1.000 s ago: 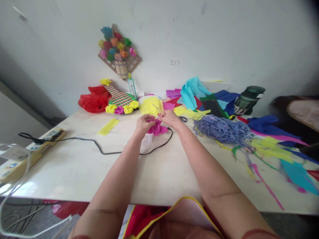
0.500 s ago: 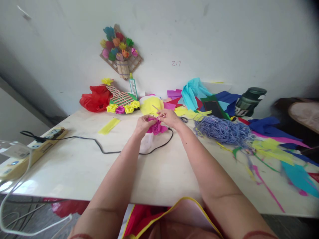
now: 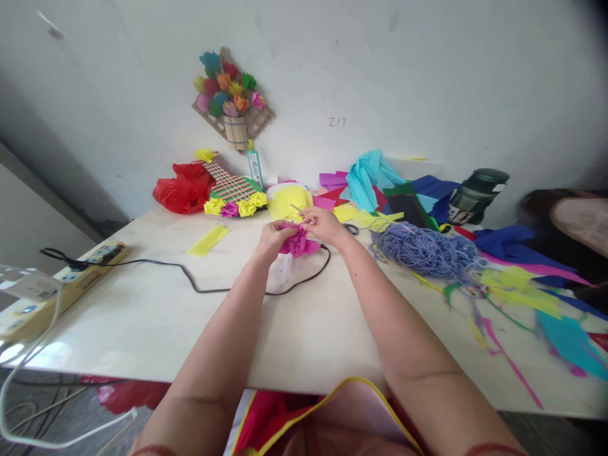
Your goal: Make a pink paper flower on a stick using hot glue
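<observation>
A crumpled magenta paper flower (image 3: 300, 244) is held over the middle of the table, its petals ruffled. My left hand (image 3: 275, 235) is closed on its left side, fingers pinching the paper. My right hand (image 3: 321, 223) is closed at the flower's upper right and grips a thin pale stick (image 3: 296, 208) that points up and to the left. The fingertips partly hide where stick and flower meet. Beneath the flower lies a whitish translucent piece (image 3: 281, 269) that I cannot make out, with a black cord (image 3: 304, 284) curving around it.
A power strip (image 3: 71, 278) lies at the left. Behind stand a stick craft with paper flowers (image 3: 232, 183), a glue bottle (image 3: 255, 166) and yellow paper (image 3: 289, 201). To the right are scissors (image 3: 351, 228), tangled blue-grey string (image 3: 422, 247), a dark green bottle (image 3: 477, 196) and paper scraps (image 3: 522, 288).
Both hands stay at the flower with almost the same grip. The whole view has shifted very slightly.
</observation>
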